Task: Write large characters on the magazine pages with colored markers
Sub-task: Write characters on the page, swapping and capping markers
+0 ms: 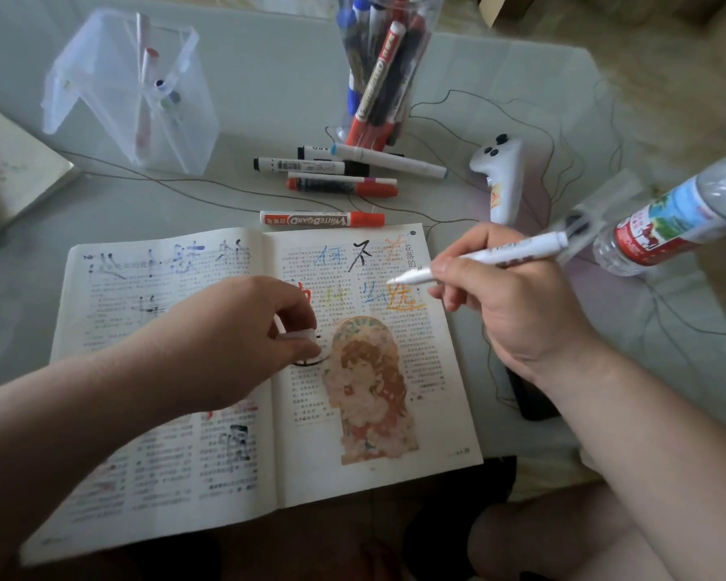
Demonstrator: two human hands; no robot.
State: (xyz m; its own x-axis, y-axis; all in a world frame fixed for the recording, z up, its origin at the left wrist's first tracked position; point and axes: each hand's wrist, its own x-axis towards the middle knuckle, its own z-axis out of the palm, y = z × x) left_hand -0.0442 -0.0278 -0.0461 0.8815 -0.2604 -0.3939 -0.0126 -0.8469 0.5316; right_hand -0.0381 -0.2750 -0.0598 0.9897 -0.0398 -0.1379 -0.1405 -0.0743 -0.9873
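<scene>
Left hand (265,329): pinched a white cap (300,335).
Right hand (516,308): gripped marker (478,255) near its tip; looked light, stiff.
Magazine (395,413): seemed thin, floppy.

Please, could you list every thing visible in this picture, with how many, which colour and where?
magazine: one, printed pages with coloured characters, open, front centre
loose markers: six, red, black and white, behind the magazine
marker cup: one, clear, full, far centre
acrylic holder: one, clear, few pens, far left
controller: one, white, right of the loose markers
water bottle: one, clear, red label, right edge
book: one, pale, left edge
left grip: pinches a white cap over the magazine
right grip: holds a white marker above the right page
</scene>
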